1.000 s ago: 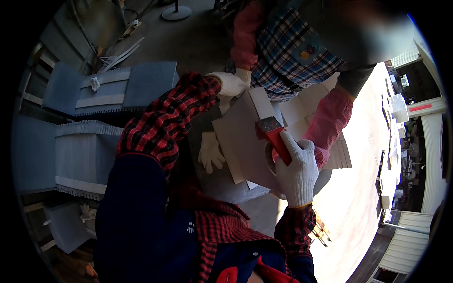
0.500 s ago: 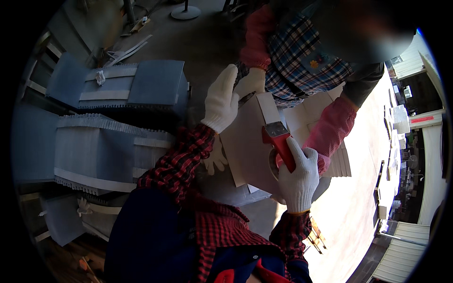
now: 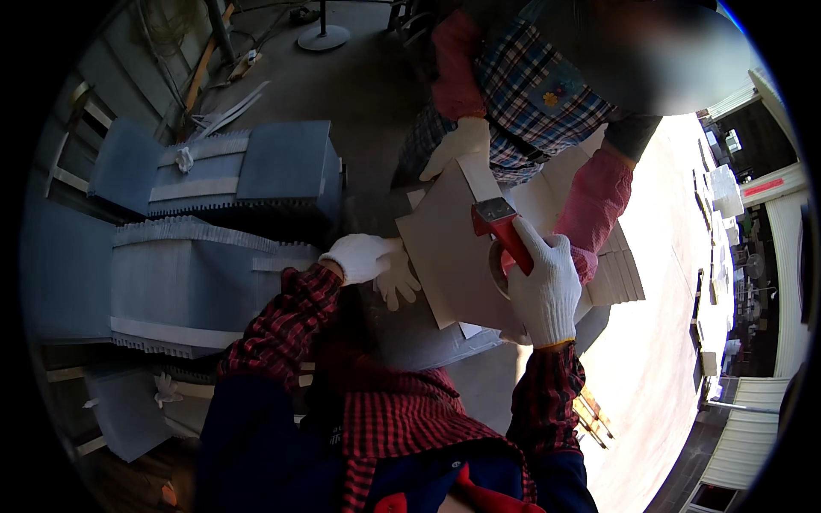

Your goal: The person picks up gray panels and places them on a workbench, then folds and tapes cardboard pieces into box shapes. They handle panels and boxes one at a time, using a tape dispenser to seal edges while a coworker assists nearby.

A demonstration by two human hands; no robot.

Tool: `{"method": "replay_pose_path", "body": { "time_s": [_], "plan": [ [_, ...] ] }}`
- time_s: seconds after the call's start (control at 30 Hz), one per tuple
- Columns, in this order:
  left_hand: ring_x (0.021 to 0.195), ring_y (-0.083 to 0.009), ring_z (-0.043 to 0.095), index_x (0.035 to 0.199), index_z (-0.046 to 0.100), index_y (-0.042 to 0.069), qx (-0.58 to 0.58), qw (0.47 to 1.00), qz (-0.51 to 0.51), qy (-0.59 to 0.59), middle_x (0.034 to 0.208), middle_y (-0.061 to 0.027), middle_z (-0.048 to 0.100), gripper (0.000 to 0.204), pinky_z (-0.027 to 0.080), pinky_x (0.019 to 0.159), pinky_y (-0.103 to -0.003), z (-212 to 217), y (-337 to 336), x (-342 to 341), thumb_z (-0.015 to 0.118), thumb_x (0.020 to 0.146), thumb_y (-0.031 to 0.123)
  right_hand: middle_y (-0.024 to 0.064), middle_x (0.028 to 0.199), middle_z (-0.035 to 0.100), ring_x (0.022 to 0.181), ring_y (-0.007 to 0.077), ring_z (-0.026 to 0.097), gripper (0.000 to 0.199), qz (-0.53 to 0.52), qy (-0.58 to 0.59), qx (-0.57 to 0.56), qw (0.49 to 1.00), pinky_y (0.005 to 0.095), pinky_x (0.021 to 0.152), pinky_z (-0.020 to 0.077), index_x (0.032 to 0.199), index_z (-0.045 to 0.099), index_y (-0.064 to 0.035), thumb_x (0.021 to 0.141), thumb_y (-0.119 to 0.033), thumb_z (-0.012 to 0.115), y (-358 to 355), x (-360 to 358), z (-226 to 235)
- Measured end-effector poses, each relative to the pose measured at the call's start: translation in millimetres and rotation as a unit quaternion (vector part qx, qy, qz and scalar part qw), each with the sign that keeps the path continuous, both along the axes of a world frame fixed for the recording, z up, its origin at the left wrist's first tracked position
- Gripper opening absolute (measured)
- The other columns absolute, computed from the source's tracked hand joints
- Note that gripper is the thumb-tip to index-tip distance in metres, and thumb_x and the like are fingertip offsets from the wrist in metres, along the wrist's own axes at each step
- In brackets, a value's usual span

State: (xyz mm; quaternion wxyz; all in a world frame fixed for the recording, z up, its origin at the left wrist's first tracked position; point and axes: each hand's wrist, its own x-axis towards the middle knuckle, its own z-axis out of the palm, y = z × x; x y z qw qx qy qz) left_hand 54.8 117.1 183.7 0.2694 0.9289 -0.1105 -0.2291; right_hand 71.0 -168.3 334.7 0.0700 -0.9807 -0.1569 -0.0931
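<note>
My right hand [image 3: 547, 295], in a white knit glove, is closed on a red tape dispenser [image 3: 510, 242] with a tape roll at its side. The dispenser's metal head lies against a grey-white cardboard box [image 3: 453, 244], close to a pale strip [image 3: 481, 178] along its upper edge. My left hand [image 3: 363, 256], also gloved, is at the box's left side with its fingers stretched out, beside an off-white loose glove [image 3: 395, 282]. Whether its fingertips touch the box cannot be made out. A co-worker's gloved hand [image 3: 462, 145] is at the far edge of the box.
The co-worker stands across the box, a pink sleeve [image 3: 593, 201] reaching along its right side. Stacks of grey-blue folded panels [image 3: 197, 274] with pale straps stand at left. Stacked cardboard sheets [image 3: 617, 269] are at right. A round stand base [image 3: 323, 37] is on the floor beyond.
My left hand has dropped from above the box's upper left corner to its left side, near the loose glove. My right hand and the tape dispenser have moved slightly up and to the left.
</note>
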Motion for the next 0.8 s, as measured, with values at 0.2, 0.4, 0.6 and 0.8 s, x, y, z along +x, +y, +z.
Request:
{"method": "replay_pose_path", "body": {
  "time_s": [0.2,0.4,0.6,0.8],
  "plan": [
    [0.130,-0.0341,0.051,0.143,0.050,0.010,-0.101,0.915,-0.063,-0.384,0.144,-0.0130,0.053,0.069,0.038,0.113,-0.048,88,-21,67,0.076,0.079,0.017,0.0178,0.114,0.062,0.095,0.0351,0.068,0.055,-0.004,0.045,-0.020,0.999,0.0440,0.076,0.0563,0.136,0.059,-0.0276,0.082,-0.018,0.067,-8,-11,14],
    [0.135,-0.0331,0.045,0.144,0.047,0.009,-0.017,0.868,-0.265,-0.421,0.145,-0.0146,0.049,0.087,0.034,0.116,-0.047,97,-76,100,0.082,0.064,0.016,0.0135,0.104,0.061,0.085,0.0309,0.070,0.050,-0.018,-0.043,-0.008,0.999,0.0400,0.070,0.0579,0.130,0.065,-0.0257,0.081,-0.024,0.079,-68,-90,25],
    [0.136,-0.0334,0.042,0.142,0.048,0.010,0.017,0.884,-0.310,-0.348,0.147,-0.0130,0.047,0.095,0.029,0.119,-0.049,94,-129,72,0.088,0.057,0.020,0.0145,0.102,0.060,0.083,0.0304,0.068,0.052,-0.060,-0.029,0.020,0.998,0.0384,0.067,0.0569,0.127,0.067,-0.0180,0.078,-0.018,0.084,-131,-172,15],
    [0.139,-0.0328,0.039,0.144,0.046,0.010,0.042,0.883,-0.306,-0.353,0.148,-0.0126,0.045,0.102,0.026,0.120,-0.049,86,-169,43,0.091,0.054,0.027,0.0156,0.113,0.058,0.096,0.0314,0.066,0.062,-0.061,-0.007,0.051,0.997,0.0370,0.075,0.0585,0.133,0.064,-0.0129,0.074,0.004,0.074,-175,-207,-7]
  ]
}}
